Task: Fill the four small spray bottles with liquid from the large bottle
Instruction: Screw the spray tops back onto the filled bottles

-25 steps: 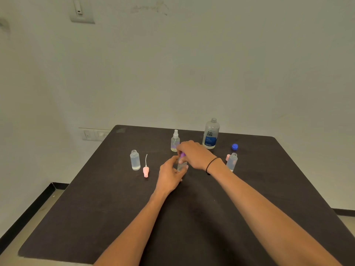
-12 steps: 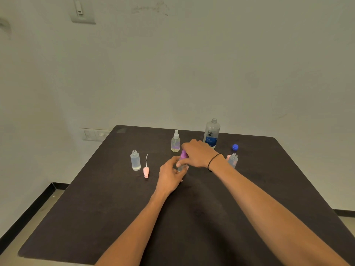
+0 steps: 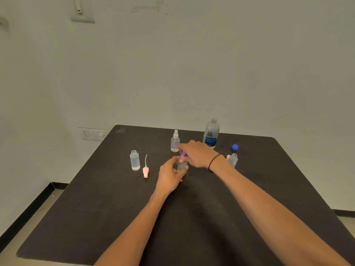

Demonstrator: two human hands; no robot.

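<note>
A small clear spray bottle (image 3: 181, 165) stands mid-table, gripped round its body by my left hand (image 3: 171, 176). My right hand (image 3: 197, 153) pinches the purple spray cap (image 3: 183, 154) on its top. Behind them stands a capped small bottle with a white sprayer (image 3: 175, 141). At the left an uncapped small bottle (image 3: 134, 160) stands beside a loose pink sprayer with its tube (image 3: 145, 168). Another uncapped small bottle (image 3: 233, 160) stands at the right, a pink cap (image 3: 228, 157) partly hidden behind it. The large open bottle with a blue label (image 3: 211, 133) stands at the back.
A blue screw cap (image 3: 234, 147) lies at the back right of the black table (image 3: 96, 208). Wall sockets (image 3: 94, 134) sit behind the table's far left corner. The floor drops away at the left and right edges.
My right hand has turned a little on the purple cap, its wrist shifting slightly left. The left hand keeps its hold on the bottle. The other bottles have not moved.
</note>
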